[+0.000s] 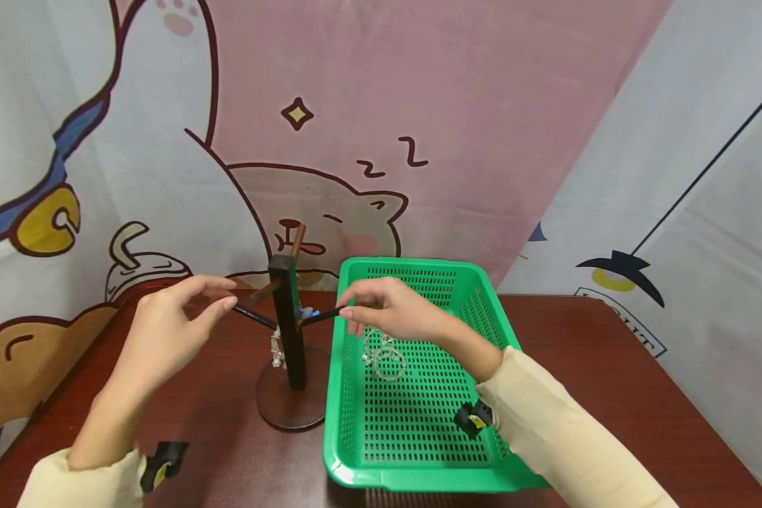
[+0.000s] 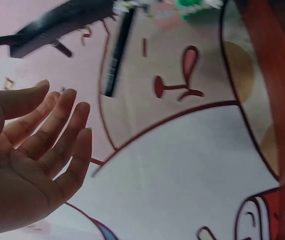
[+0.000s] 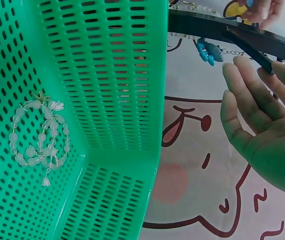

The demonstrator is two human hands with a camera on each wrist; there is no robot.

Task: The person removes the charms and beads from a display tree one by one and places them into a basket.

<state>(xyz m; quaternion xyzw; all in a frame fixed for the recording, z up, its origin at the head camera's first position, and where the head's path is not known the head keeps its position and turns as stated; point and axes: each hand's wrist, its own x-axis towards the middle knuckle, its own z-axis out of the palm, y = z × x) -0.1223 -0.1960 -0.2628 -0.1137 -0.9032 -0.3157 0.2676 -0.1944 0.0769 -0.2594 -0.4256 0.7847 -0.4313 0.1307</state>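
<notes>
Both hands meet at the dark stand near the tabletop's far edge: left hand loose-fingered by one peg, right hand fingertips pinching another, apparently steadying it. Beaded bracelets lie in the green basket alongside.
</notes>
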